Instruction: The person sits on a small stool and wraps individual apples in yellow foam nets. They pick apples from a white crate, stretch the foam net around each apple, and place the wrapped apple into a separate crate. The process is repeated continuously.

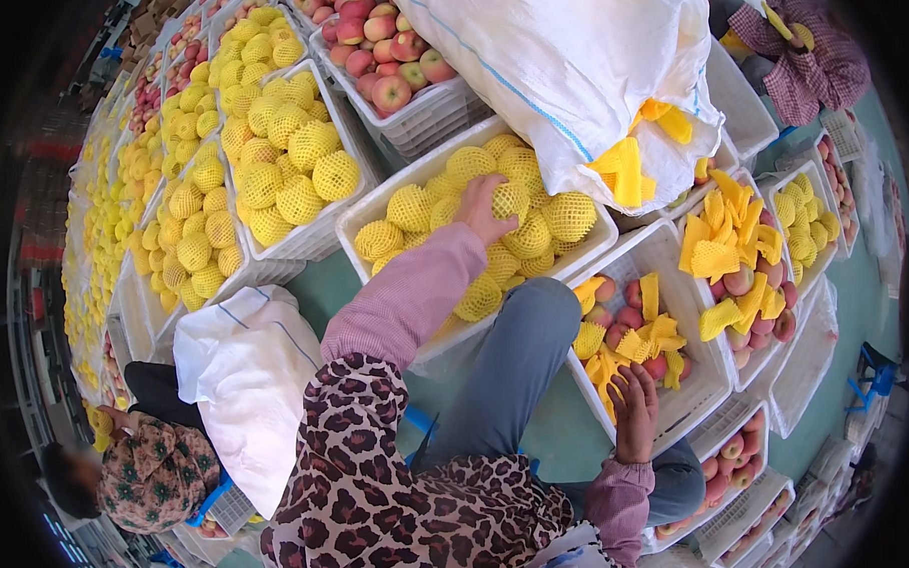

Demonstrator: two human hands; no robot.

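My left hand (481,210) reaches into a white plastic crate (358,259) filled with apples in yellow foam nets. Its fingers and thumb curve around one netted apple (511,200) on top of the pile; the palm side is hidden. My right hand (635,412) hovers at the near edge of a second crate (702,390), fingers spread and nothing in them. Inside that crate lie bare red apples (627,317) and loose yellow foam nets (652,336). Whether the right fingertips touch a net cannot be told.
A large white woven sack (567,55) spills foam nets over the crates ahead. More crates of netted apples (286,150) and bare apples (391,56) are stacked leftward. A white sack (244,382) stands at left. Co-workers sit at lower left (159,473) and upper right (815,60).
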